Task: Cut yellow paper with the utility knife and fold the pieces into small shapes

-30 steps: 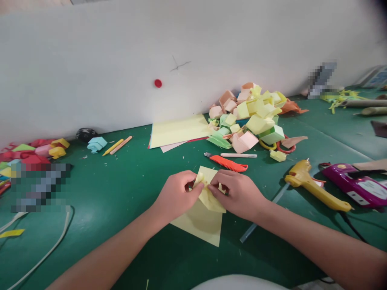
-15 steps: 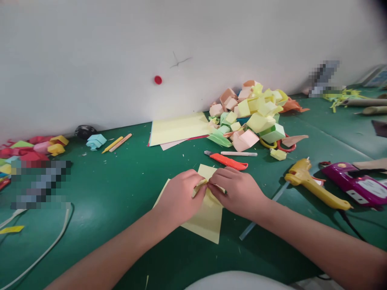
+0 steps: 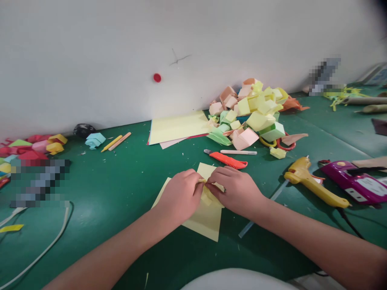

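Fingers of the left hand [image 3: 183, 196] and right hand [image 3: 237, 191], tips together: both pinching a small yellow piece [image 3: 207, 196], held over a yellow sheet [image 3: 203, 220] on the green worktop [image 3: 121, 193]. Just beyond the hands, one orange cutter [image 3: 229, 160] with a pale pen [image 3: 238, 152] beside it; farther back, a stack of coloured paper [image 3: 178, 128] by the wall, and at its right a heap of folded paper [image 3: 260, 110]. To the right, one yellow glue gun [image 3: 316, 185], near a purple power strip [image 3: 356, 181]; to the left, two crayons [image 3: 116, 142] and a blue folded piece [image 3: 95, 140].
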Motion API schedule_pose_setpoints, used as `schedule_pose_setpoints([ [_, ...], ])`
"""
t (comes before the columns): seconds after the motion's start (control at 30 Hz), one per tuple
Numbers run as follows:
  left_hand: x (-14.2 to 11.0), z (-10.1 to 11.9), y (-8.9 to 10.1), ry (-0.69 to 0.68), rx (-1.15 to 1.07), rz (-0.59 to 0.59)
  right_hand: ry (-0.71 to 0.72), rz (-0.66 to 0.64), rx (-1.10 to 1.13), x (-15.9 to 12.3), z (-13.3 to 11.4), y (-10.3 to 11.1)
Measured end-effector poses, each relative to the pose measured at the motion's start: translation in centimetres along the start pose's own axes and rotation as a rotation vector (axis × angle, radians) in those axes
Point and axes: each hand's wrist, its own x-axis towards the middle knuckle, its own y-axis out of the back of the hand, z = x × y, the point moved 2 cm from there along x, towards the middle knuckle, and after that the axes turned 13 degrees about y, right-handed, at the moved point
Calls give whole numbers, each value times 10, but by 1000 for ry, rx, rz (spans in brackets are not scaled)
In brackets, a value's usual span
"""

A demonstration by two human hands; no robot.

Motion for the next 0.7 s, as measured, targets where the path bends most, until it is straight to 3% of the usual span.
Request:
schedule_pose_setpoints([
  [0.17,2,0,1,-5,20,-15,-184,-38,215,3,3,0],
  [0.33,2,0,5,86,-11,-16,-262,-49,385,2,5,0],
  [0.53,3,-8,9,202,-308,-131,-365,5,480,3,11,6],
  [0.7,3,-7,10,140,-353,13,-357,-4,466,4,12,8],
])
